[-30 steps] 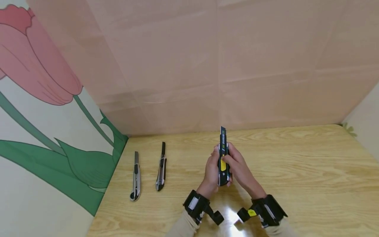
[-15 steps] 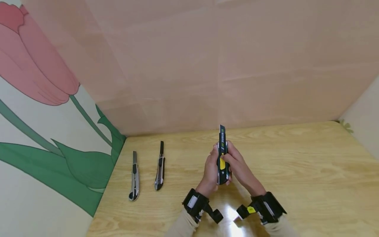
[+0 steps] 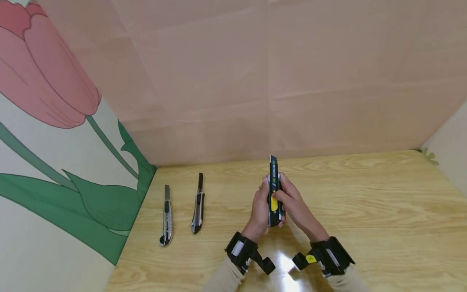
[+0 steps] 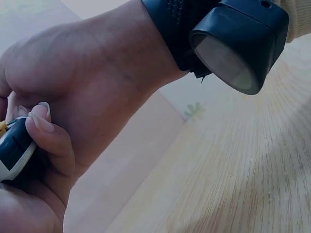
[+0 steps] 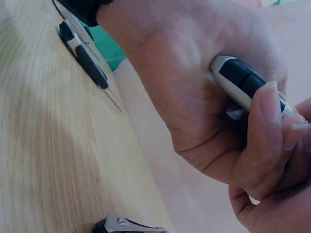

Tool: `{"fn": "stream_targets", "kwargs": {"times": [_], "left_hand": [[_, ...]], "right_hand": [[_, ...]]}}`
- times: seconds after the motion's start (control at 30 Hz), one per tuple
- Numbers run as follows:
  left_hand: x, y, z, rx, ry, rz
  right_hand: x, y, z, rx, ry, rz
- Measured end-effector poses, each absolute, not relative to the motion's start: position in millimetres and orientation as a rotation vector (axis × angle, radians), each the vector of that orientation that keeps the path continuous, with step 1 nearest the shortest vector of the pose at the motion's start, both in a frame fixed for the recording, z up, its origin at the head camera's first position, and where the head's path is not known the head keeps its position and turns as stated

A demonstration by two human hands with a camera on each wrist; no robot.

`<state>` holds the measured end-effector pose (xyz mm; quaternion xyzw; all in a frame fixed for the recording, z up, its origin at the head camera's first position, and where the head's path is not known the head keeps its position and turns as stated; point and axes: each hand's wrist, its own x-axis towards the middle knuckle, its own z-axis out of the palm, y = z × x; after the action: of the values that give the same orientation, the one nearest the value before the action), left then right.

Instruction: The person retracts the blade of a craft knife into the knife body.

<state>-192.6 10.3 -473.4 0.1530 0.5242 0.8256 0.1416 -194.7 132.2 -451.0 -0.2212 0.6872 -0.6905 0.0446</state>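
Observation:
In the head view, both hands hold a dark utility knife with a yellow slider, upright in front of the body, its narrow end pointing away toward the far edge. My left hand grips it from the left side. From the right, my right hand wraps the handle, and its thumb lies on the yellow slider. Curled fingers cross the handle in the right wrist view. Only the handle's rounded end shows in the left wrist view, beside bent fingertips.
Two more utility knives lie on the wooden table at the left: a silver one and a black-and-silver one, tips pointing away. Behind the table hangs a pinkish-brown sheet. A tulip mural covers the left wall.

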Motion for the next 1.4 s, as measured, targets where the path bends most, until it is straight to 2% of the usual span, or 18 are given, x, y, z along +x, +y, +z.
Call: {"fn": "stream_targets", "kwargs": {"times": [0.5, 1.4], "left_hand": [[-191.8, 11.8, -479.3, 0.274, 1.531, 2.458], [-190.2, 15.0, -473.3, 0.427, 1.519, 2.433]], "right_hand": [[-189.7, 127.3, -451.9, -0.666, 2.108, -2.113], [-189.5, 131.7, -454.6, -0.731, 2.167, -2.091]]}}
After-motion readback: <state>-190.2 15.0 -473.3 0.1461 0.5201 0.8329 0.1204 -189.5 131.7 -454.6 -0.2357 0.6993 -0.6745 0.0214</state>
